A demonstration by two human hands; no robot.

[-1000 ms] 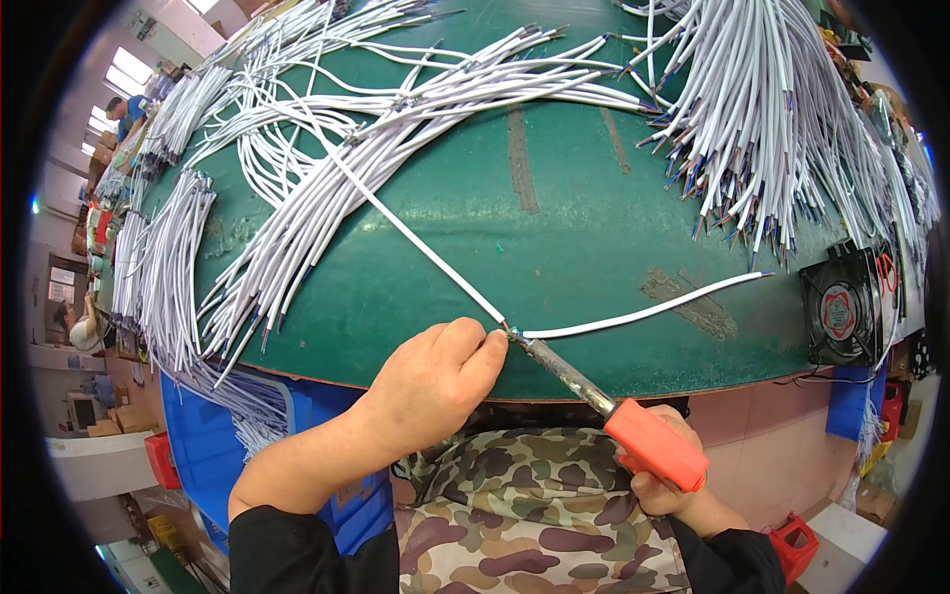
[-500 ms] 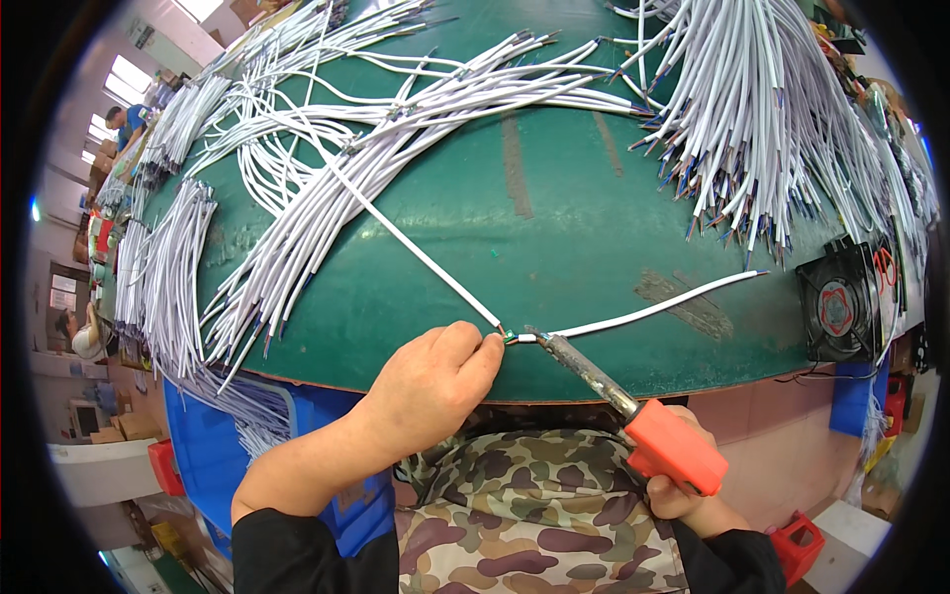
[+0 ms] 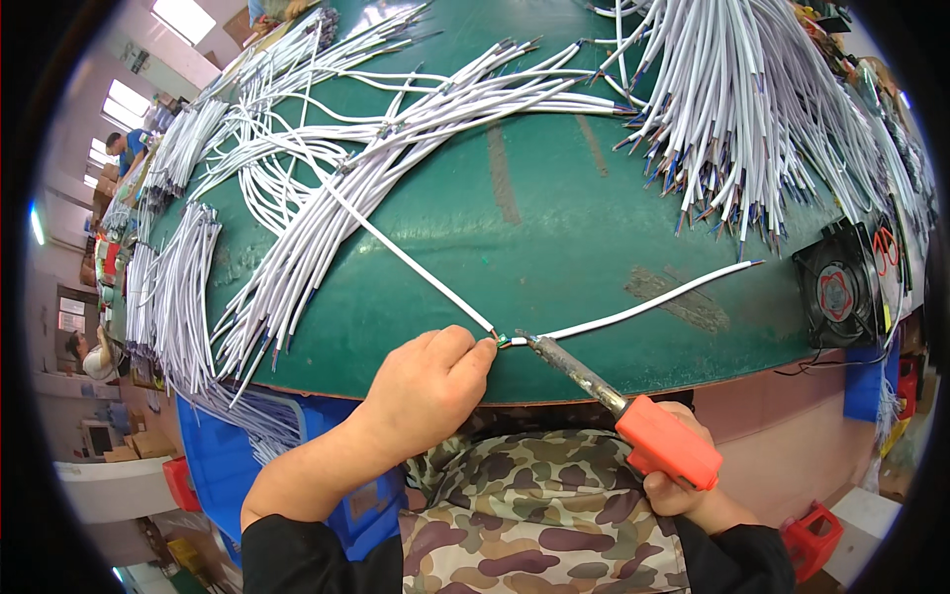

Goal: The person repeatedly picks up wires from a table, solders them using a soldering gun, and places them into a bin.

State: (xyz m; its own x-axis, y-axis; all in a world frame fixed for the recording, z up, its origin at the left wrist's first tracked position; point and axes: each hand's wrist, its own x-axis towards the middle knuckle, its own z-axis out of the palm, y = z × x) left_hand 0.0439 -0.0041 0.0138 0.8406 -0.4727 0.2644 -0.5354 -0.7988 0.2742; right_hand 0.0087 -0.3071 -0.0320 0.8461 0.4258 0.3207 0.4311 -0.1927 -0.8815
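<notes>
My left hand [image 3: 426, 388] is closed in a pinch at a tiny green circuit board [image 3: 503, 341], near the table's front edge. A long white cable [image 3: 416, 259] slants down to the board from the upper left. Another white cable [image 3: 643, 309] runs off from its right side, with a bare-wire end lying on the table. In my right hand [image 3: 675, 497] is a soldering iron [image 3: 671, 445] with a red handle, wrapped by the fingers. Its dark tip is close to the board's right side; whether it touches cannot be told. The left fingertips partly hide the board.
Bundles of white cables [image 3: 297, 233] cover the left of the green table [image 3: 554, 238], and a big bundle [image 3: 727, 109] hangs over the far right. A black fan [image 3: 834, 289] stands at the right edge. Blue crates [image 3: 213, 445] sit below the left side. Other people are far left.
The whole view has shifted slightly. My left hand, the board and the soldering iron keep nearly the same places relative to each other.
</notes>
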